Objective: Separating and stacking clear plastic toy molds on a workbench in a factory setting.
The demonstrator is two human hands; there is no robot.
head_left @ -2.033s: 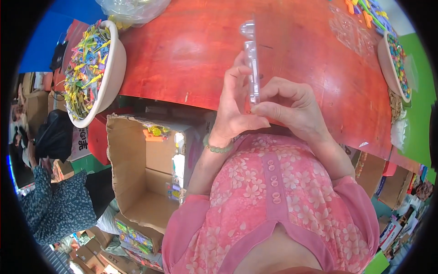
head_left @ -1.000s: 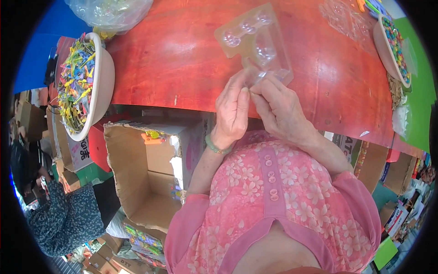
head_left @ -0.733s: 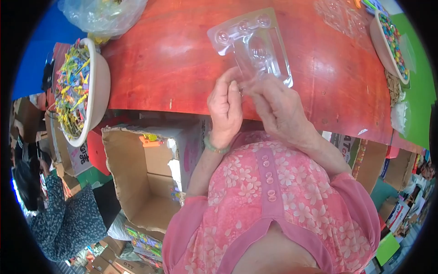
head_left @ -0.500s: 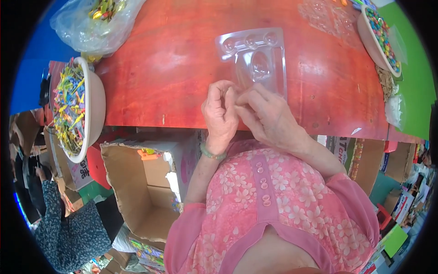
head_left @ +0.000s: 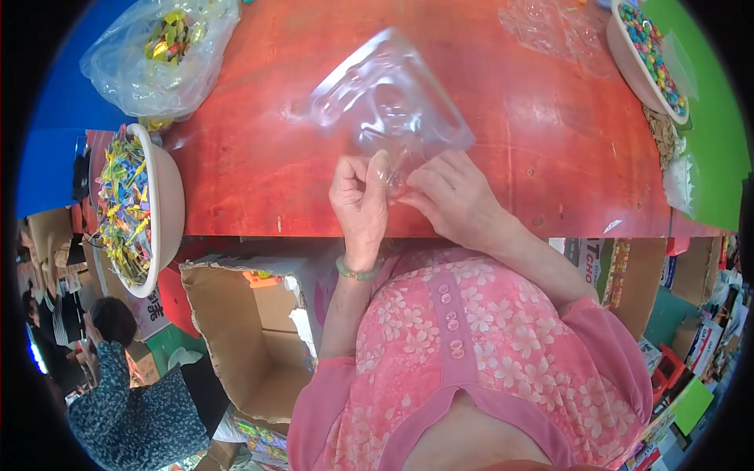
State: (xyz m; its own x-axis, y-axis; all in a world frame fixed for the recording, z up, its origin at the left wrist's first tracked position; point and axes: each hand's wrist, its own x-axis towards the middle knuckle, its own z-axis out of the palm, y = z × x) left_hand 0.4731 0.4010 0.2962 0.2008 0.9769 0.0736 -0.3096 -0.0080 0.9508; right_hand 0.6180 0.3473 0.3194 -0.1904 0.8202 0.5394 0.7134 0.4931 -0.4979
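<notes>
A clear plastic blister tray [head_left: 393,98] with moulded hollows tilts over the red table, its near edge between my hands. My left hand [head_left: 361,196] pinches that edge, thumb up against the plastic, a green bangle on the wrist. Close by on the right, my right hand [head_left: 455,188] has its fingers curled at the same near edge, fingertips pressed together on the plastic. Whether anything small sits between the fingers is too blurred to tell.
A white basin [head_left: 163,208] of colourful small pieces stands at the table's left edge. Behind it lies a clear bag [head_left: 118,74] with shiny pieces. At far right is a basin [head_left: 628,59] of coloured balls, near more clear plastic trays [head_left: 554,31]. An open cardboard box [head_left: 236,345] stands below the table; a person [head_left: 141,400] is at left.
The blister tray has turned and lifted from lying on the table to a tilt, its far end swinging left. My hands now grip its near edge, the left hand slightly further left.
</notes>
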